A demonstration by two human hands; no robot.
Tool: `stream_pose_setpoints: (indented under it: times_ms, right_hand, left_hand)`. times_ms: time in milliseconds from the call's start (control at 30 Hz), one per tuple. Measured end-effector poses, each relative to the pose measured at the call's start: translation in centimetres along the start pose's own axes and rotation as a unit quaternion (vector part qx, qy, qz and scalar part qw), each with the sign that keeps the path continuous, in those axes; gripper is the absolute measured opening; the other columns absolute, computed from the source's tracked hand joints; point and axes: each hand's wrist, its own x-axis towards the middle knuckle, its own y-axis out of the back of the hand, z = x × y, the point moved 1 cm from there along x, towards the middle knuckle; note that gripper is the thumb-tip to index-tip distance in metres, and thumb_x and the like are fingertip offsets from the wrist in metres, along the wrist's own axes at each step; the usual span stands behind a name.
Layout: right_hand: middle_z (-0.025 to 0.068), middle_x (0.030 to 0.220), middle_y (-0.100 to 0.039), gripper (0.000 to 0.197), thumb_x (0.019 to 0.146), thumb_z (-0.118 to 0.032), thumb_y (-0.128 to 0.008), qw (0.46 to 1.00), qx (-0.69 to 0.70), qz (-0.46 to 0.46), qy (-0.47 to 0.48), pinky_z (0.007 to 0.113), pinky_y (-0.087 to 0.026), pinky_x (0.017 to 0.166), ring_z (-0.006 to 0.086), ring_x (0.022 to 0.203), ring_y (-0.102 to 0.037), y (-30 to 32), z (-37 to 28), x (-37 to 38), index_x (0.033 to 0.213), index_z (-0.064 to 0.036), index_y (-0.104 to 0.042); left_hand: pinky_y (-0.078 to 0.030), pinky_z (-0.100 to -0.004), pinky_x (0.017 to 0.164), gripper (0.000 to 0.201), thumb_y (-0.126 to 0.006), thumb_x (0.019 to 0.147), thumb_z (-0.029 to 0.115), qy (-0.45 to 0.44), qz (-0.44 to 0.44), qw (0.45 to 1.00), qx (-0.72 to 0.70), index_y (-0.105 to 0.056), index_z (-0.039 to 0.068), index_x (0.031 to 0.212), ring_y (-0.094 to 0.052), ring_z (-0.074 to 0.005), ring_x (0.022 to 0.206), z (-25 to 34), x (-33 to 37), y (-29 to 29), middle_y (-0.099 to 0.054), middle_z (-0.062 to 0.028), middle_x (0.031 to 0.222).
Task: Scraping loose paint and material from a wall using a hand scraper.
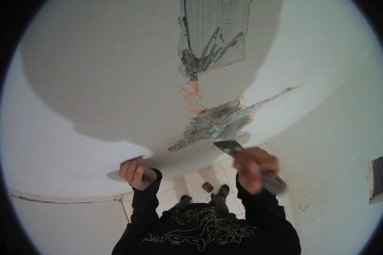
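In my right hand (256, 170), somewhat blurred, is a putty knife (229, 147) with a broad dark metal blade. Its blade points up and left, its tip by the lower edge of a rough grey patch (219, 121) on the white wall (93, 85); whether it touches cannot be told. Bits of orange show around the patch. My left hand (138, 173) is closed near the wall, lower left of the patch, fingers curled toward me. A thin dark edge shows above its fingers, but I cannot make out what it is.
A taller grey strip with dark smears (212, 40) runs up the wall. On the tiled floor (234, 182), a small brown object (207, 187) lies near my feet. At the right, a dark framed opening (381, 178) is set in the side wall.
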Motion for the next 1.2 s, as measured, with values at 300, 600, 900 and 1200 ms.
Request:
stream_pose_setpoints:
  times_ms: [300,600,900,1200]
  right_hand:
    - [0.0073,0.064,-0.059,0.012,0.08,-0.003,-0.059,0.971,0.23,0.025,0.052,0.031,-0.046,0.057,0.0188,0.058,-0.057,1.0,-0.3,-1.0,0.075,-0.0067,-0.048]
    - [0.0058,0.053,-0.05,0.021,0.083,-0.008,-0.056,1.0,-0.004,0.0,-0.009,0.029,-0.042,0.044,0.0154,0.045,-0.049,2.0,2.5,-2.4,0.071,-0.0078,-0.039]
    - [0.0094,0.052,-0.047,0.019,0.088,-0.014,-0.05,0.998,-0.035,-0.042,0.044,0.034,-0.04,0.039,0.0189,0.042,-0.045,1.5,-0.4,-0.3,0.076,-0.0077,-0.037]
    - [0.0082,0.047,-0.045,0.016,0.09,-0.011,-0.046,0.979,0.161,-0.043,0.12,0.032,-0.038,0.039,0.0169,0.04,-0.046,1.4,-1.3,0.4,0.08,-0.0066,-0.035]
  left_hand:
    - [-0.045,-0.0348,0.065,0.029,-0.042,0.089,0.007,-0.003,-0.006,1.0,0.005,-0.041,0.011,0.118,-0.048,-0.0239,0.084,0.4,-0.7,-0.7,-0.057,-0.0124,0.086]
    - [-0.043,-0.036,0.069,0.027,-0.041,0.09,0.01,0.004,-0.004,1.0,0.004,-0.041,0.011,0.117,-0.049,-0.0239,0.079,1.6,0.0,-1.0,-0.058,-0.0118,0.085]
    - [-0.043,-0.0383,0.071,0.025,-0.041,0.091,0.013,-0.012,0.008,0.999,0.05,-0.041,0.01,0.115,-0.05,-0.0234,0.078,1.1,-0.4,-1.4,-0.059,-0.0113,0.087]
    - [-0.045,-0.0369,0.07,0.023,-0.043,0.09,0.01,-0.019,0.021,0.998,0.056,-0.042,0.009,0.113,-0.049,-0.0238,0.08,0.7,-0.5,-0.9,-0.058,-0.0113,0.088]
